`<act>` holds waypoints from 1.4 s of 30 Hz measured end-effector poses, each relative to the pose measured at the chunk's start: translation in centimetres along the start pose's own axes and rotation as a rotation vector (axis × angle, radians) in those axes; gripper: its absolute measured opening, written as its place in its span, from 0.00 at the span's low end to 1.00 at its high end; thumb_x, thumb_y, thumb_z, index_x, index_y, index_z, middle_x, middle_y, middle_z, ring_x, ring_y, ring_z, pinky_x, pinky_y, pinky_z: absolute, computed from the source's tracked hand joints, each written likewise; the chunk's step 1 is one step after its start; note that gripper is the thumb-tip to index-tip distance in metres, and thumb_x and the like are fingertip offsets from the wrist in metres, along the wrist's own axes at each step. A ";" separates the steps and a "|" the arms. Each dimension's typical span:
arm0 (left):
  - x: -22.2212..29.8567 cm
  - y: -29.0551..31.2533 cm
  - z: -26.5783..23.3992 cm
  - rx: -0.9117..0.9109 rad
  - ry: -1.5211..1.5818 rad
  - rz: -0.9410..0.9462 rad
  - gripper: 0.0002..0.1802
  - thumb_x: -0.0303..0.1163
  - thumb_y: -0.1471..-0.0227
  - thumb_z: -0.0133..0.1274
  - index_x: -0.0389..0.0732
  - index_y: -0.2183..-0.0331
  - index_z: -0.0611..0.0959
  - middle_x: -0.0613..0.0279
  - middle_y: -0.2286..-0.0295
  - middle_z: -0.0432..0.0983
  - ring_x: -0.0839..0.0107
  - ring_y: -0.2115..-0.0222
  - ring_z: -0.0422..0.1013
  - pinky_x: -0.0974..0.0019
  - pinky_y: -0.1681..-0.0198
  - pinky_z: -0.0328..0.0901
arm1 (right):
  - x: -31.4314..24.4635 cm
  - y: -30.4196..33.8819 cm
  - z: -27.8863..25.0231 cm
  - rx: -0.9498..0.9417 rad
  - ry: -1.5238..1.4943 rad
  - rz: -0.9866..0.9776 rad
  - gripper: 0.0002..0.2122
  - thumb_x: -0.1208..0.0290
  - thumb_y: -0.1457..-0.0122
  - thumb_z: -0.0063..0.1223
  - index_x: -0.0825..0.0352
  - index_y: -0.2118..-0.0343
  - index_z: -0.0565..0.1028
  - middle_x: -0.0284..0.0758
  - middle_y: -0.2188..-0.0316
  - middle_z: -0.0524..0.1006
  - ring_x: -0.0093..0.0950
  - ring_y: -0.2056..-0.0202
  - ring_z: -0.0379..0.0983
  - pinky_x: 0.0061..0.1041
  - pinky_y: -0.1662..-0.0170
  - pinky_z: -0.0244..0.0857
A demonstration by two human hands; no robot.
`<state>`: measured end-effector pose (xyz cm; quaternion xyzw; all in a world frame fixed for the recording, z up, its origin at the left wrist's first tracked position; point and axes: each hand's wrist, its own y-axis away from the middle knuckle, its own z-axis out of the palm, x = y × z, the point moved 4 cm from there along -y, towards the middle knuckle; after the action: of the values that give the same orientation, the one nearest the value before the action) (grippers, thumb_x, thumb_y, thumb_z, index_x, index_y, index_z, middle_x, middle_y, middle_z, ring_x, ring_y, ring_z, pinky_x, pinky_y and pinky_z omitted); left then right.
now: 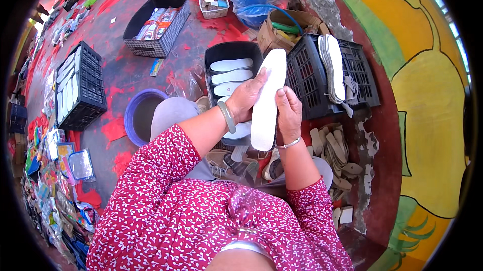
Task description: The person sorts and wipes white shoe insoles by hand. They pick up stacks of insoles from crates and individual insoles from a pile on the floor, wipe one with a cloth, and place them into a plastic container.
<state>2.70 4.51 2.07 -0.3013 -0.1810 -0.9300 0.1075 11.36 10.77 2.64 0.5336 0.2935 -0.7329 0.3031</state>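
Observation:
A white shoe insole (269, 97) stands nearly upright between my two hands, in front of my chest. My left hand (245, 97) grips its left edge, thumb on the white face. From the right side my right hand (289, 112) pinches the other edge near the middle. Just behind them is a dark bin (226, 50) with several white insoles (231, 76) laid in a row; my left hand and wrist cover part of it. To the right, a stack of insoles (333, 67) rests on an upturned black crate (307, 80).
At left stands a black crate (90, 95) of insoles. A purple-rimmed bucket (132, 127) sits by my left knee. Ahead are a checked fabric box (151, 47) with packets and a white basket (215, 13). Loose tan soles (334, 145) lie by the painted wall (430, 135).

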 end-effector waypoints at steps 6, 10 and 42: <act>0.8 -1.5 -1.9 0.058 -0.234 0.254 0.28 0.54 0.47 0.46 0.34 0.66 0.78 0.65 0.72 0.75 0.77 0.73 0.69 0.72 0.67 0.65 | -1.5 -0.8 0.5 0.105 -0.094 0.170 0.11 0.64 0.38 0.45 0.66 0.72 0.72 0.22 0.79 0.68 0.10 0.77 0.60 0.12 0.74 0.57; -0.5 -2.8 -3.5 0.039 -0.768 0.258 0.24 0.48 0.44 0.46 0.35 0.59 0.76 0.66 0.68 0.74 0.81 0.70 0.69 0.75 0.67 0.65 | -0.4 -1.4 -2.3 0.205 0.092 -0.032 0.12 0.63 0.38 0.44 0.67 0.71 0.72 0.24 0.78 0.69 0.12 0.76 0.62 0.14 0.74 0.58; -0.2 -0.6 -0.4 -0.371 -1.066 0.192 0.21 0.46 0.44 0.46 0.37 0.64 0.80 0.64 0.76 0.76 0.80 0.73 0.69 0.73 0.68 0.64 | -0.4 -1.3 -3.3 0.138 -0.503 0.187 0.15 0.62 0.40 0.45 0.71 0.59 0.70 0.39 0.65 0.74 0.33 0.63 0.72 0.31 0.56 0.65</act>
<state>2.46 4.94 1.51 -0.7576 -0.0157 -0.6518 0.0308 12.47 14.14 2.30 0.3791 0.1081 -0.8294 0.3958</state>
